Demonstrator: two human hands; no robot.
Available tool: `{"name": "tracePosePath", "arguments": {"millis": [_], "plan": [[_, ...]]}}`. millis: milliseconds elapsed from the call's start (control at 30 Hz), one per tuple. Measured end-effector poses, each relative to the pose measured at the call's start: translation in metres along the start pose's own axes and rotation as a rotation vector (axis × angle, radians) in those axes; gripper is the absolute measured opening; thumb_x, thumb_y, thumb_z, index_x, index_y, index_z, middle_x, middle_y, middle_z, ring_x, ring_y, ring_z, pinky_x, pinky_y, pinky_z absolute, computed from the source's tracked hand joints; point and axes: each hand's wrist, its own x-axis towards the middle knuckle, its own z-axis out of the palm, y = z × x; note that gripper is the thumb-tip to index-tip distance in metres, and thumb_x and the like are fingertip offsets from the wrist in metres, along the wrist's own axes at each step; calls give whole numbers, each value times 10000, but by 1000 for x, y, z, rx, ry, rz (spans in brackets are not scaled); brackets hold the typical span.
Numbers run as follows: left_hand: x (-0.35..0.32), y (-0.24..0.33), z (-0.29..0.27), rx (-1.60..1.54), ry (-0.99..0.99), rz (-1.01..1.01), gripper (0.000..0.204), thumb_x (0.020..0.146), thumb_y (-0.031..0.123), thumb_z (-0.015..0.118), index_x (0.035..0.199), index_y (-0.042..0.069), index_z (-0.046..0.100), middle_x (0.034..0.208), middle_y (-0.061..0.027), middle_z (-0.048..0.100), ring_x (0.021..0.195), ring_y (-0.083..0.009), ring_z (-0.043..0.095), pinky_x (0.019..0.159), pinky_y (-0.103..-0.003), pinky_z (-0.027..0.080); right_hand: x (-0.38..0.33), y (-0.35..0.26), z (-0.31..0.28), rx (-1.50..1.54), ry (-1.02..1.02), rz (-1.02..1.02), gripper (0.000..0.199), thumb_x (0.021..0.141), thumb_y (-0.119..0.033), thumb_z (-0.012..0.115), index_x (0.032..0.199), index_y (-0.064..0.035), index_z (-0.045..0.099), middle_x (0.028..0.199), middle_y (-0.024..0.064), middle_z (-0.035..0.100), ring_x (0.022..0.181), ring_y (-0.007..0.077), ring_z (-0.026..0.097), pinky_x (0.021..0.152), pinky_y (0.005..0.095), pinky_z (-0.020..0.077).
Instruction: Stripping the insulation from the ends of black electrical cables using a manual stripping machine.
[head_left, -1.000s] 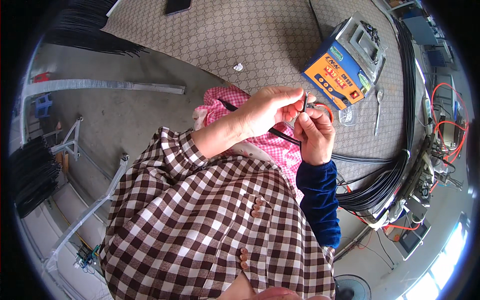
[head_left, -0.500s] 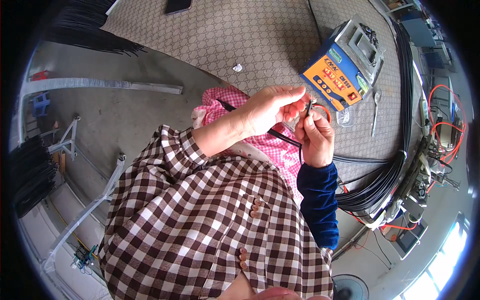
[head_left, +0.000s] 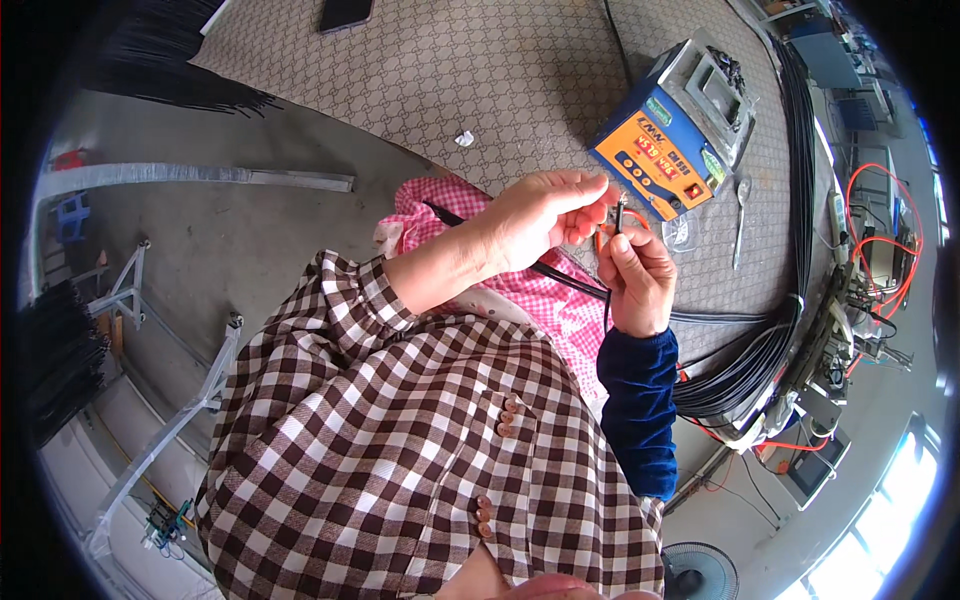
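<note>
My right hand (head_left: 642, 280) pinches a black cable (head_left: 619, 217) between thumb and fingers, its end pointing up. At the tip, a small bright part (head_left: 622, 199) shows, too small to make out. My left hand (head_left: 550, 218) is closed beside that tip, thumb against curled fingers; what it pinches, if anything, is hidden. More black cable (head_left: 565, 277) passes under my left wrist across a pink checked cloth (head_left: 535, 310). Just beyond my hands stands a blue and orange box-shaped device (head_left: 660, 165) with a lit red display and a metal tray on top.
On the patterned table (head_left: 480, 70) lie a phone (head_left: 345, 13), a scrap of white paper (head_left: 464, 138), a spoon (head_left: 741, 225) and a small clear plastic piece (head_left: 678, 237). A thick bundle of black cables (head_left: 800, 200) curves along the right. Metal frames (head_left: 205, 174) stand at left.
The cable end has turned more upright, and my right hand has shifted slightly down and right. My left hand keeps its place. The view has shifted a little; the device's display reads differently.
</note>
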Motion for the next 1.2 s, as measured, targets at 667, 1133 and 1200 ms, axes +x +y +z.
{"name": "tracePosePath", "arguments": {"millis": [667,1133,1200], "plan": [[3,-5,-11,65,-32,3,254,896,209,467,1014,-2,545,729,20,501,628,-62,463,590,-183,405,25,-65,-24,-395,127,-188,145,838,-28,521,968,29,550,655,26,522,459,36,391,394,160,254],[2,-24,-31,134,41,-144,276,901,233,452,1014,-5,536,708,40,475,613,-41,408,600,-193,354,141,-145,-60,-1193,169,-175,159,768,-120,572,831,17,623,552,31,556,490,58,502,448,208,389],[1,-27,-35,129,32,-141,283,899,233,457,1021,-9,535,708,40,475,612,-41,405,594,-195,350,154,-146,-66,-1360,188,-238,177,727,-155,583,807,-8,638,601,79,602,552,129,578,542,259,454]]}}
